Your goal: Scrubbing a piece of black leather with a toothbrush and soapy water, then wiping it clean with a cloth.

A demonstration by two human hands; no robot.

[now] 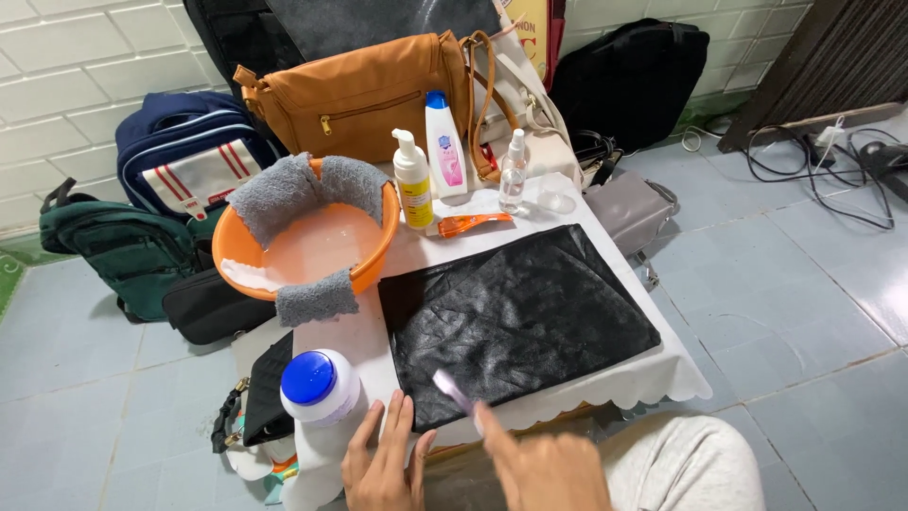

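Both hands sit at the counter's (662,374) near edge: left hand (383,464) flat and spread beside the black leather bag (515,317), right hand (539,464) gripping a blurred small brush (452,390). A careless left elbow could likely topple the blue-capped white bottle (317,388) just left of it, or slop the orange basin (303,251) beyond.

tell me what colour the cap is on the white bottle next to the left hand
Blue, on the white bottle's cap, clearest in the head view.

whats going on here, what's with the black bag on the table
A person sits at a small white-covered table with a flat black bag laid out on it. The left hand rests flat at the bag's near edge; the right hand holds a small brush over it. An orange basin draped with grey cloths and some bottles stand behind.
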